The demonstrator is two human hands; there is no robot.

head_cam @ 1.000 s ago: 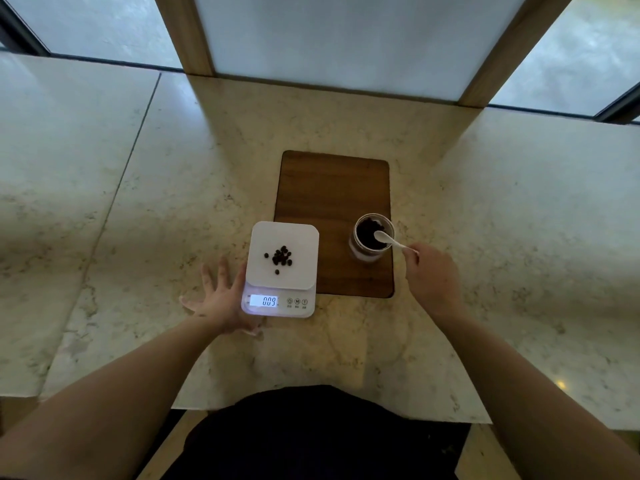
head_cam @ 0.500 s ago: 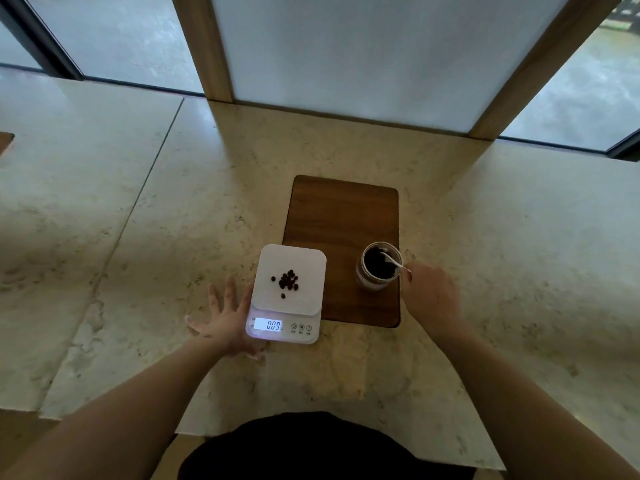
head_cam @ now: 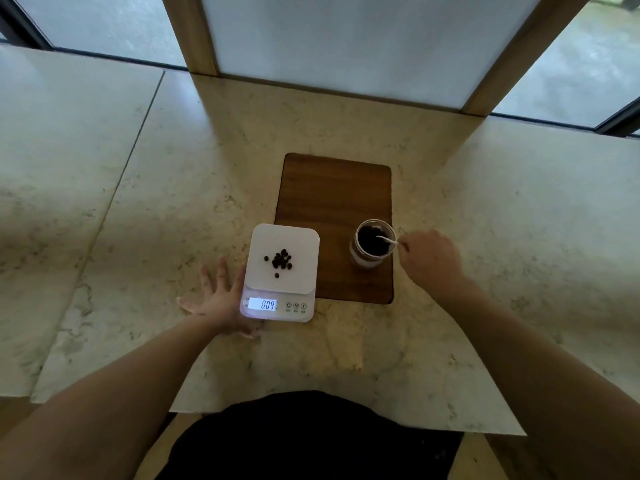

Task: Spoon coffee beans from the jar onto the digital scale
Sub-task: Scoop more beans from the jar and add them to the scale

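Note:
A white digital scale (head_cam: pixel 282 247) sits on the counter with a small heap of coffee beans (head_cam: pixel 281 259) on its platform; its lit display reads 009. My left hand (head_cam: pixel 216 299) lies flat with fingers spread against the scale's left side. An open glass jar (head_cam: pixel 372 245) of dark beans stands on the wooden board (head_cam: pixel 332 199), to the right of the scale. My right hand (head_cam: pixel 427 254) pinches the handle of a white spoon (head_cam: pixel 387 240), whose bowl dips into the jar's beans.
The pale marble counter (head_cam: pixel 138 202) runs wide to both sides, with a seam on the left. A wooden-framed white panel (head_cam: pixel 346 43) and windows stand behind it. The counter's front edge lies close to my dark-clothed body (head_cam: pixel 311 438).
The spoon's bowl has sunk deeper into the jar. My left hand stays flat beside the scale. The view has tilted, so everything sits lower in the frame.

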